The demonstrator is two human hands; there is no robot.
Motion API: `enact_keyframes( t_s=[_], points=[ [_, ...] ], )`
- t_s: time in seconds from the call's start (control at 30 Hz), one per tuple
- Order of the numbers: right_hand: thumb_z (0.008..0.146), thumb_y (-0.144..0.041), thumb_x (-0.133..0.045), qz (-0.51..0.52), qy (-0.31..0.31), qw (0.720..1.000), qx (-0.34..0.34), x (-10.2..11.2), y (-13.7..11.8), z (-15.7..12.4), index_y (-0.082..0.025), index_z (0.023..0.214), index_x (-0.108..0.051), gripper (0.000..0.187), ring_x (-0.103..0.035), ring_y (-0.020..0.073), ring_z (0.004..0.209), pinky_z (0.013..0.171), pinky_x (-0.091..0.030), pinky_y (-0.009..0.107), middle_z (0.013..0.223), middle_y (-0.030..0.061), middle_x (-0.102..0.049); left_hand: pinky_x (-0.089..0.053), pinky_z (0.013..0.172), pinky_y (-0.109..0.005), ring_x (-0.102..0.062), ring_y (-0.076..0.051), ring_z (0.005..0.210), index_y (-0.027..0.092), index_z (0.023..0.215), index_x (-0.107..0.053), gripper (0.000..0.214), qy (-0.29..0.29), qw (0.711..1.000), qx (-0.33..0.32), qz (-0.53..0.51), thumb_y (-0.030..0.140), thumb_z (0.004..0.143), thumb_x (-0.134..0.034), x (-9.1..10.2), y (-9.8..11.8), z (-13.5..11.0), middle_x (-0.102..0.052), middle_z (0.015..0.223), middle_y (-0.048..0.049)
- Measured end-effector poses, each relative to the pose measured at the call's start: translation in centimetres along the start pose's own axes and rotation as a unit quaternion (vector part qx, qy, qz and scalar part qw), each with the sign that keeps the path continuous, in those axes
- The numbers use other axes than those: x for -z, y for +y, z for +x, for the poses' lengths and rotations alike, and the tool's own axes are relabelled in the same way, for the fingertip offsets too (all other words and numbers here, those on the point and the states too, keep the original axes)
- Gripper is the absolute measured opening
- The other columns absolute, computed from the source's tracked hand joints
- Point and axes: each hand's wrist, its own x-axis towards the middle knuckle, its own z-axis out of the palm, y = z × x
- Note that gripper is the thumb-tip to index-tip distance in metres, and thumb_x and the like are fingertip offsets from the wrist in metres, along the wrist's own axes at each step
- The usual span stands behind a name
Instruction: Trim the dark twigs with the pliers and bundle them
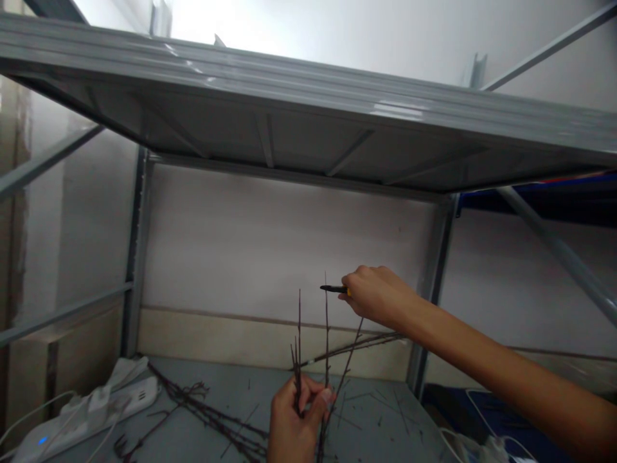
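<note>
My left hand (303,418) is closed around several thin, dark twigs (327,347) with small buds, which stand upright above the shelf. One twig leans to the right beside my fingers. Higher up and to the right, my right hand (373,292) grips a pair of hand cutters (333,289) with dark jaws and a bit of yellow on the handle. Their jaws point left, at the upper end of the middle twig. Most of the handle is hidden in my fist.
More dark branches (202,411) lie on the grey shelf (231,379) at left, and a bundle (366,344) crosses behind my hands. Cut bits are scattered at right. A white power strip (96,411) with cables sits at left. An upper metal shelf (308,83) hangs overhead.
</note>
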Motion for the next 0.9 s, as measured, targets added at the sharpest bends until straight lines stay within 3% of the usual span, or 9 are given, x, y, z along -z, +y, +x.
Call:
enact_keyframes(
  t_s=[0.17,0.43,0.6,0.8,0.9],
  points=[
    [0.093,-0.046,-0.056,0.0,-0.002,1.0,0.003,-0.3,0.2,0.6,-0.015,0.083,-0.079,0.04,-0.07,0.0307,0.064,0.054,-0.042,0.037,0.071,0.0186,-0.073,-0.056,0.059,-0.03,-0.072,-0.027,0.07,0.022,0.06,-0.044,0.05,0.0,1.0,-0.004,-0.004,0.055,0.07,-0.081,0.0,0.1,-0.2,-0.066,0.067,-0.0061],
    [0.093,-0.044,-0.057,0.017,-0.012,0.999,0.035,-1.5,-0.6,3.6,-0.012,0.086,-0.08,0.039,-0.071,0.0303,0.07,0.057,-0.044,0.035,0.076,0.02,-0.074,-0.055,0.054,-0.029,-0.074,-0.03,0.073,0.022,0.059,-0.044,0.053,0.012,0.999,0.022,-0.029,0.054,0.065,-0.085,0.0,1.0,-0.1,-0.067,0.065,-0.0058],
    [0.092,-0.044,-0.058,0.036,0.005,0.998,0.048,-1.2,-1.7,5.4,-0.013,0.084,-0.078,0.037,-0.072,0.0305,0.074,0.061,-0.044,0.035,0.078,0.0187,-0.074,-0.055,0.052,-0.028,-0.075,-0.03,0.071,0.022,0.059,-0.042,0.057,0.03,0.998,0.034,-0.051,0.057,0.061,-0.086,0.4,1.2,0.3,-0.066,0.066,-0.005],
    [0.092,-0.049,-0.056,0.087,0.061,0.994,-0.022,0.4,-0.1,6.3,-0.017,0.095,-0.073,0.036,-0.07,0.0271,0.077,0.063,-0.043,0.033,0.087,0.0148,-0.075,-0.06,0.057,-0.035,-0.076,-0.032,0.075,0.021,0.063,-0.044,0.055,0.055,0.996,0.043,-0.058,0.055,0.061,-0.087,2.0,1.9,1.0,-0.07,0.074,-0.0061],
    [0.094,-0.056,-0.052,0.151,0.082,0.983,-0.061,0.7,0.9,5.2,-0.018,0.089,-0.071,0.043,-0.069,0.0218,0.073,0.063,-0.045,0.031,0.079,0.0094,-0.074,-0.061,0.058,-0.037,-0.076,-0.031,0.074,0.021,0.063,-0.043,0.053,0.059,0.996,0.033,-0.05,0.052,0.064,-0.086,2.6,2.4,1.2,-0.071,0.078,-0.0067]
  ],
)
